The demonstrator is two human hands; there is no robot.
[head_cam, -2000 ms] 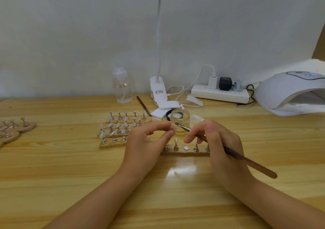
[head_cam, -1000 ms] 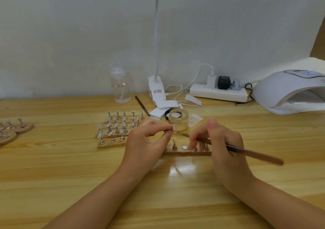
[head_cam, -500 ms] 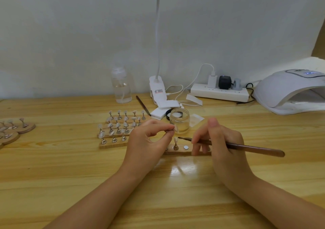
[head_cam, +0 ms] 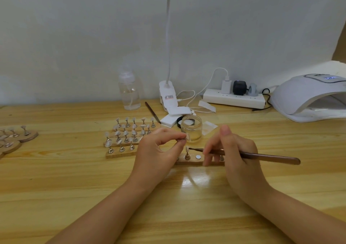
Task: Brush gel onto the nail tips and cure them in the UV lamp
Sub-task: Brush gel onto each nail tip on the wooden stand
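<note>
My left hand [head_cam: 159, 148] pinches a small nail tip on its stand [head_cam: 186, 136] between thumb and fingers, lifted above a wooden holder strip [head_cam: 189, 162]. My right hand [head_cam: 236, 153] grips a brown brush [head_cam: 262, 156] that lies nearly level, its bristle end close to a nail tip [head_cam: 186, 148] standing on the strip. An open glass gel jar [head_cam: 191, 128] stands just behind my hands. The white UV lamp [head_cam: 309, 97] sits at the far right, its opening facing me.
Wooden strips with several nail tips on stands [head_cam: 129, 135] lie left of my hands. Round wooden holders [head_cam: 15, 138] sit at the left edge. A clear bottle [head_cam: 129, 92], a clip lamp base [head_cam: 167, 95], a power strip [head_cam: 234, 98] and a second brush [head_cam: 152, 112] line the back.
My right hand lowered the brush from the pinched nail tip to a level pose, its bristles now near the tip on the strip. My left hand stayed put.
</note>
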